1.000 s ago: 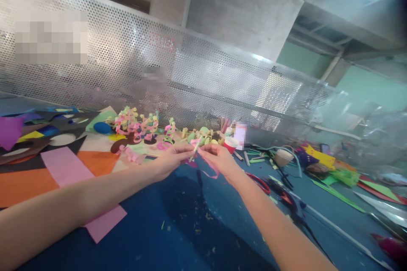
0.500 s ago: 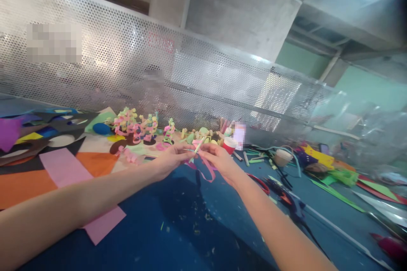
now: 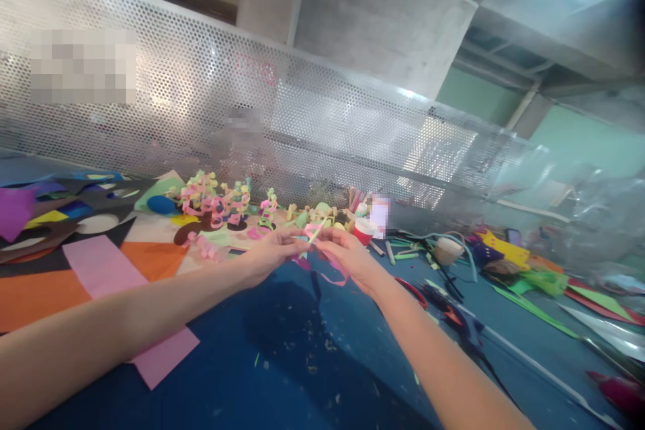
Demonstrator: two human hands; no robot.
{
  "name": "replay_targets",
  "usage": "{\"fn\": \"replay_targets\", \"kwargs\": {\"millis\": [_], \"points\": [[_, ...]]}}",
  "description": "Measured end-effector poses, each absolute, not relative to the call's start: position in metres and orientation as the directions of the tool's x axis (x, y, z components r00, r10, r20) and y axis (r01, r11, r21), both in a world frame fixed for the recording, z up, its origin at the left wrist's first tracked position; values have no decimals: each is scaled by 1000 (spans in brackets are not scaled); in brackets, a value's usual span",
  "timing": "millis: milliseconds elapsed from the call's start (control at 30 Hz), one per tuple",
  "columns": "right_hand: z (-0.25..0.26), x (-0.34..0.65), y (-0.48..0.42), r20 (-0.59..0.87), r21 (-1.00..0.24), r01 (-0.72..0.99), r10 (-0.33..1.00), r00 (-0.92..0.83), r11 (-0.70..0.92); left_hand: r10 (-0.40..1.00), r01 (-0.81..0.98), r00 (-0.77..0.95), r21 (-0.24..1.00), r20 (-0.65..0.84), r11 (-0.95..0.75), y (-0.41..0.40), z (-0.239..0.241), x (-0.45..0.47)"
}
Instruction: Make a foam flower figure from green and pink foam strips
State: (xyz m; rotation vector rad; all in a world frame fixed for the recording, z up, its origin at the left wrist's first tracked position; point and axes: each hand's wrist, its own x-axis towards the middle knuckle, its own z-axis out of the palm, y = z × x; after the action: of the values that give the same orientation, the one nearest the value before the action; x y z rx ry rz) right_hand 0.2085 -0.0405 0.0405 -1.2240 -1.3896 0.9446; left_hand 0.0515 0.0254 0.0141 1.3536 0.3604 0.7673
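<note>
Both hands meet above the blue table. My left hand (image 3: 269, 252) is closed in a pinch at a thin pale green stick (image 3: 317, 231), which is tilted between the fingertips. My right hand (image 3: 349, 254) pinches a pink strip (image 3: 338, 280) that looks wrapped around the stick and hangs below in a loose loop. The fingertips hide part of where strip and stick meet. Just beyond the hands are a red and white cup (image 3: 363, 231) and several small curled paper figures (image 3: 216, 201) in pink, yellow and green.
Pink sheet (image 3: 105, 265), orange and black sheets lie on the left. Red-handled scissors (image 3: 414, 292), a glue gun (image 3: 466, 326) with its cord, and a beige cup (image 3: 447, 250) are on the right. A perforated metal screen (image 3: 322, 121) stands behind the table (image 3: 282, 363).
The pink strip's hanging loop has swung slightly to the right and looks flatter. Both hands stay almost in the same place, still pinching.
</note>
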Motion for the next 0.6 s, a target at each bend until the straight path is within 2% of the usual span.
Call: {"fn": "replay_targets", "kwargs": {"millis": [167, 300, 433, 600], "points": [[41, 211, -40, 204, -957, 213, 979, 12, 197, 672, -277, 707, 961, 220, -23, 24, 16, 50], [46, 222, -44, 204, -906, 382, 979, 14, 183, 704, -282, 674, 959, 223, -35, 30, 11, 51], [59, 237, -53, 154, -842, 493, 973, -174, 221, 742, -290, 638, 957, 203, -13, 38, 4, 53], [76, 236, -67, 135, -684, 643, 926, -352, 344, 749, -285, 632, 958, 197, -11, 39, 3, 52]]}}
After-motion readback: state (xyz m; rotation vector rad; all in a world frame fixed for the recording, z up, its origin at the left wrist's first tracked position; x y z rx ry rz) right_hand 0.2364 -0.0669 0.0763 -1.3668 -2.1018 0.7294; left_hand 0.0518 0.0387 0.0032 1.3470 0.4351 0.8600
